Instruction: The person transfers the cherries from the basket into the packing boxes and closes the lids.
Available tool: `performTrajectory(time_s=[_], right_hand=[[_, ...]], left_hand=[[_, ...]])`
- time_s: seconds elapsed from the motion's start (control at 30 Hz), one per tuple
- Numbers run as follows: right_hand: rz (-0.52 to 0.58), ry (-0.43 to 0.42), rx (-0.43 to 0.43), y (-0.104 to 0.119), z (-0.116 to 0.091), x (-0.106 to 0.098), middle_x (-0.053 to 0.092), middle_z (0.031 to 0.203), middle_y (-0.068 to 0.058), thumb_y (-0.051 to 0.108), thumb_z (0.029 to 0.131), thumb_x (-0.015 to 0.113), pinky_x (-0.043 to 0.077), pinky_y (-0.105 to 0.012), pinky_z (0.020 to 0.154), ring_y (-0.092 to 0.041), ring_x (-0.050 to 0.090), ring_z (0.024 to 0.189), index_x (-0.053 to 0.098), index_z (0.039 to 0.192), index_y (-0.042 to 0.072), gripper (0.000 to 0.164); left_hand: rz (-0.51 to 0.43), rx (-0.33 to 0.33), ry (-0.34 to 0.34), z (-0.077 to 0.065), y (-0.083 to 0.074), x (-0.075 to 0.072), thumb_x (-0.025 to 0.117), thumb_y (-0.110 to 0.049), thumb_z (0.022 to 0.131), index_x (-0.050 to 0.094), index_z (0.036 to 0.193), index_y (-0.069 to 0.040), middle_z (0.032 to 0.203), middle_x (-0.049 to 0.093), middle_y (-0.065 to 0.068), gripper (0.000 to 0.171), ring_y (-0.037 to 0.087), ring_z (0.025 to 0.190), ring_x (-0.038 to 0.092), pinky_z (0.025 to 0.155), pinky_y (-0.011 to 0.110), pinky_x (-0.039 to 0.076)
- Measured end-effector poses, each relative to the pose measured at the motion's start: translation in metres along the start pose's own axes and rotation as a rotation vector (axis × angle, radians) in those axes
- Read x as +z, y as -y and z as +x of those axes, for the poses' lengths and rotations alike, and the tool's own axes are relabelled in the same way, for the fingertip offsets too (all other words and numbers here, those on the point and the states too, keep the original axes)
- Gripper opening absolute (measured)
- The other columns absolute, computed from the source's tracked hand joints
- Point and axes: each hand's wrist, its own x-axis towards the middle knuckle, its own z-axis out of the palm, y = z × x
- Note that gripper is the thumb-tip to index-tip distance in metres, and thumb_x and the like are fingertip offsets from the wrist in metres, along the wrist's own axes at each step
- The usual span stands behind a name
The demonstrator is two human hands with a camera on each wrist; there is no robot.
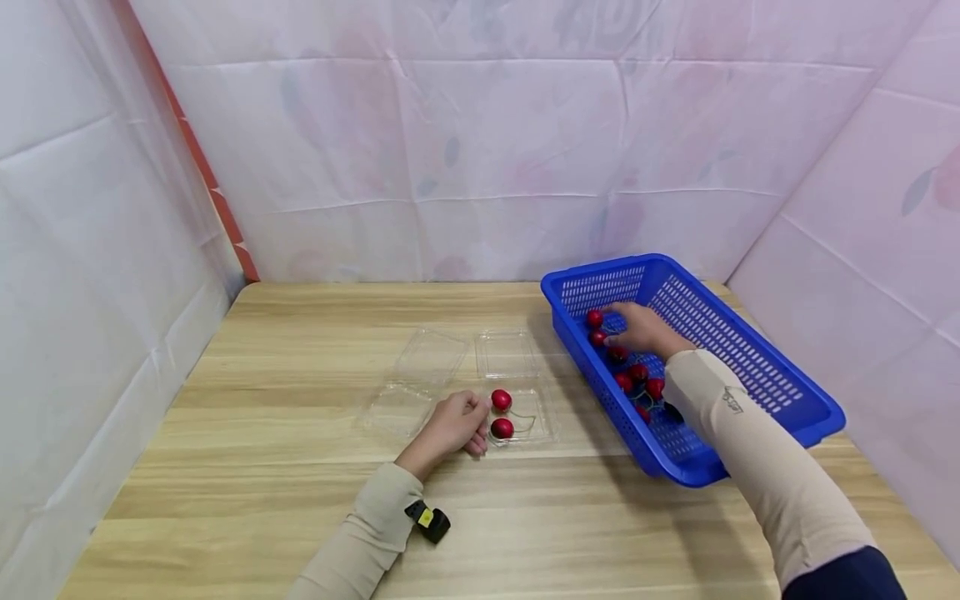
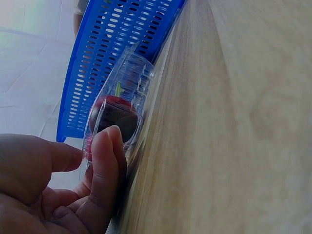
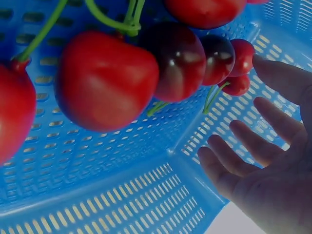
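My left hand (image 1: 456, 422) is at the left edge of a clear plastic box (image 1: 546, 414) on the table, thumb and fingers pinching its rim in the left wrist view. Two red cherries (image 1: 502, 415) with stems lie in that box, beside my fingertips. My right hand (image 1: 643, 327) reaches down into the blue basket (image 1: 757, 333), fingers apart and bent a little. Its thumb tip is right by the far red cherries (image 3: 240, 58) in the right wrist view. Several more red and dark cherries (image 3: 107, 80) lie along the basket's left side.
A second clear plastic box (image 1: 393, 408) lies left of the first, its lid (image 1: 432, 354) folded back. The filled box's lid (image 1: 506, 354) lies open behind it. Pale sheets (image 1: 480, 142) hang around the wooden table (image 1: 247, 467) at the back and sides.
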Motion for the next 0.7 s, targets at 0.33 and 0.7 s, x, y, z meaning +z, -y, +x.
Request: performTrajectory(time_s=[0.33, 0.7], right_hand=[[0.005, 0.099, 0.048, -0.004, 0.009, 0.004, 0.023, 0.144, -0.04, 0.014, 0.09, 0.065, 0.019, -0.066, 0.111, -0.055, 0.02, 0.134, 0.025, 0.144, -0.013, 0.072], [-0.02, 0.152, 0.004, -0.004, 0.012, 0.009, 0.022, 0.145, -0.04, 0.012, 0.09, 0.063, 0.021, -0.064, 0.112, -0.055, 0.02, 0.134, 0.025, 0.143, -0.013, 0.07]], left_hand=[[-0.001, 0.006, 0.01, 0.0, -0.002, 0.001, 0.048, -0.022, 0.102, 0.054, 0.091, 0.002, 0.066, 0.057, 0.006, 0.027, 0.012, 0.047, 0.059, 0.044, 0.026, 0.055], [0.008, 0.013, 0.008, -0.002, -0.003, 0.002, 0.048, -0.022, 0.102, 0.054, 0.091, 0.003, 0.065, 0.056, 0.005, 0.028, 0.012, 0.046, 0.058, 0.044, 0.026, 0.055]])
